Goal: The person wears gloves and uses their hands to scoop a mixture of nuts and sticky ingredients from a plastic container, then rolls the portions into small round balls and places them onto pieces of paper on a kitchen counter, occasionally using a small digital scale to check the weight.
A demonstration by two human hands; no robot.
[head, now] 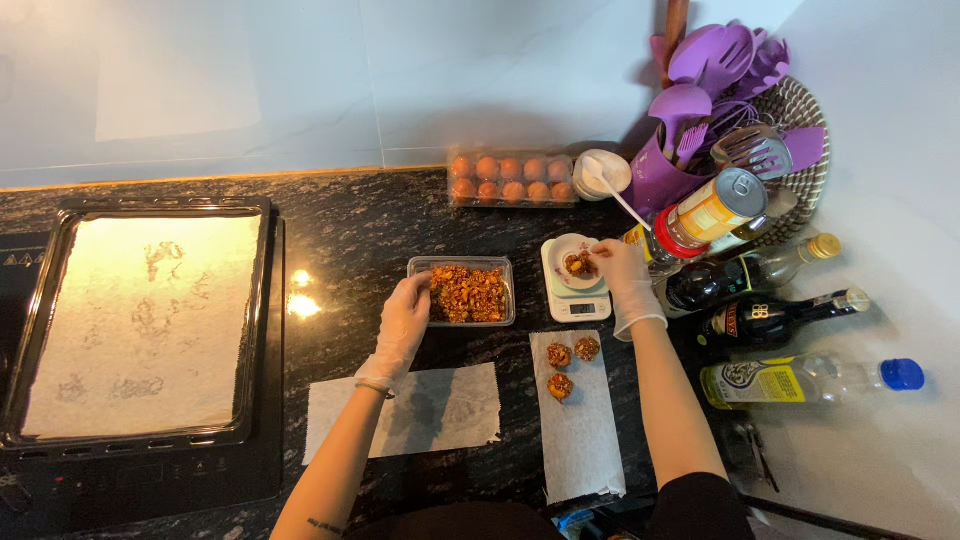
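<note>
Dark speckled stone countertop (350,240) runs below a pale wall, with a black baking tray (262,300) lined with stained parchment at the far left. Next comes a loose sheet of parchment (440,405), and above it the gloved left hand (405,320) reaches forward from an outstretched forearm, its fingers loosely curled against the left wall of a clear rectangular container (505,290) filled with a brown-orange crumbly mixture. Behind that sits a carton of brown eggs (512,180). To the right, a narrow parchment strip (585,440) carries three small formed balls (572,365). The gloved right hand (622,272) bends inward at the wrist, fingertips pinched on a white spoon (612,192) over a small dish (565,250) on a white kitchen scale (580,306). Bottles (770,318) and a purple utensil holder (668,175) stand at far right.
</note>
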